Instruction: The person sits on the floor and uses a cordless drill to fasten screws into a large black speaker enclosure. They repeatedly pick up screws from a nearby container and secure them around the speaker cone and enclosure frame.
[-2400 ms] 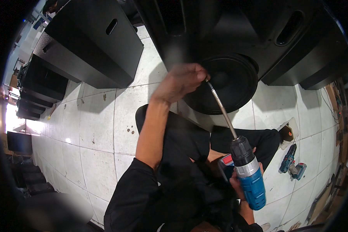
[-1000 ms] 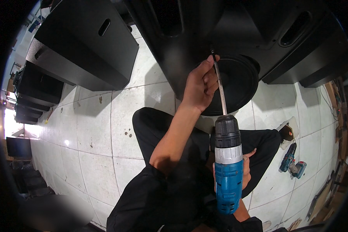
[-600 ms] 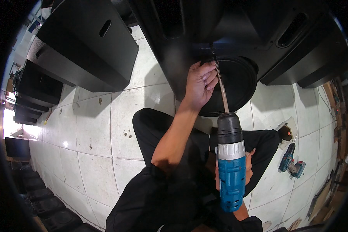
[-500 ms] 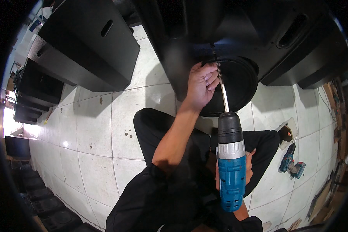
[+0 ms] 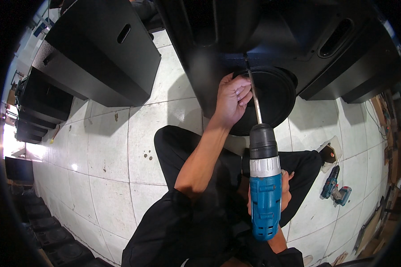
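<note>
Left hand: the left hand (image 5: 233, 99) is up by the big black speaker box (image 5: 263, 40). Its fingers (image 5: 242, 91) are curled, pinching the long thin bit (image 5: 254, 95) near its top.
Right hand: the right hand (image 5: 284, 190) is wrapped tight around the handle of the blue drill (image 5: 265, 187). Most of the hand hides behind the drill.
Drill: it sits over the lap and points up. Its bit reaches the edge of the box, right above the round black speaker (image 5: 272, 98).
Floor: white tiles (image 5: 111, 151). A second blue drill (image 5: 335, 189) lies off to the right. More black boxes (image 5: 100, 49) stand on the left.
</note>
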